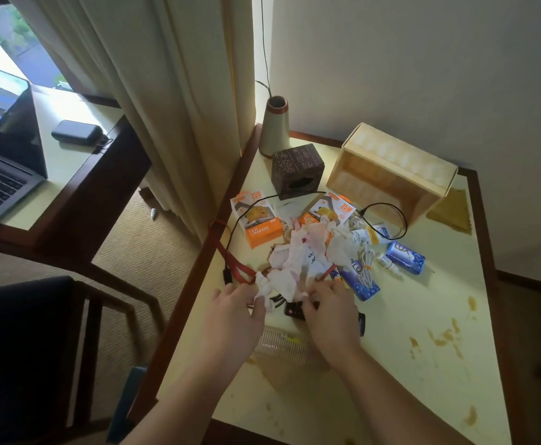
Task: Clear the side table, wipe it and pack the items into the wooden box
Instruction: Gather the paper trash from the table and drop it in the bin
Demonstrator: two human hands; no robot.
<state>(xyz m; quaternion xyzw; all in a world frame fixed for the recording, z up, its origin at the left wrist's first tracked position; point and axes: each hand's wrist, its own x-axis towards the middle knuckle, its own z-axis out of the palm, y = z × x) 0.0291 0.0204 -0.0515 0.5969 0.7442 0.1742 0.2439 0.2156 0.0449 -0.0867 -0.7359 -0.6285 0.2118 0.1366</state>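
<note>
Both hands [240, 311] [328, 311] gripping crumpled tissues [298, 252], side table [391, 364]

Both hands at the tissue pile [298, 252]: left hand [240, 311] pinches a crumpled tissue, right hand [328, 311] grabs beside it.

You see orange-and-white charger boxes [256, 220], blue soap packets [405, 256], a pale wooden box [391, 175], and a brown-stained cream counter [423, 316].

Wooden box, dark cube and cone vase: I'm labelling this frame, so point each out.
wooden box [401, 155], head view, top panel.
dark cube [296, 167], head view, front face.
cone vase [274, 130], head view, body.
</note>
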